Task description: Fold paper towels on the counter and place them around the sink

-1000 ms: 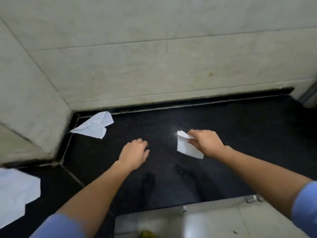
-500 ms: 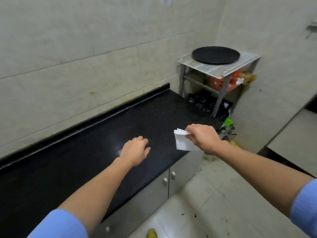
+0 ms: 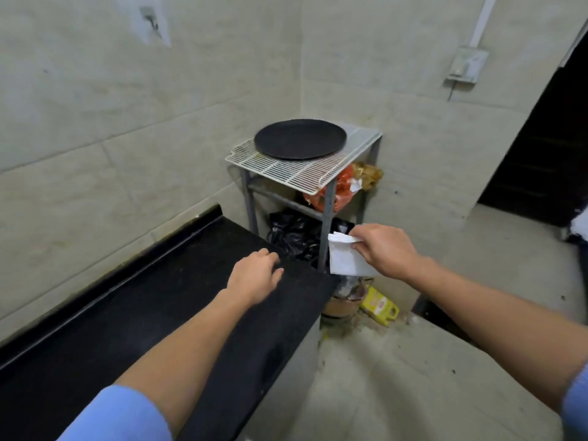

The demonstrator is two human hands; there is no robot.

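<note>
Folded paper towel (image 3: pixel 345 257), white and squarish, hangs from the right hand (image 3: pixel 386 251), pinched at its upper right corner between thumb and fingers; it is held in the air just past the end of the black counter (image 3: pixel 152 313), in front of the leg of a metal rack (image 3: pixel 324 173) and above clutter on the floor. The left hand (image 3: pixel 256 276) holds nothing; it is palm down over the far end of the counter with fingers loosely curled, though whether it touches the surface I cannot tell. Both forearms are bare below blue sleeves (image 3: pixel 117 415). On the rack's white wire top sits a round black pan (image 3: pixel 300 139); an orange bag (image 3: pixel 342 189) lies on its middle shelf, and a black plastic bag (image 3: pixel 294 233) is underneath. A yellow packet (image 3: pixel 378 305) lies on the floor near the counter's end. A wall switch box (image 3: pixel 466 65) is mounted high on the right wall.
</note>
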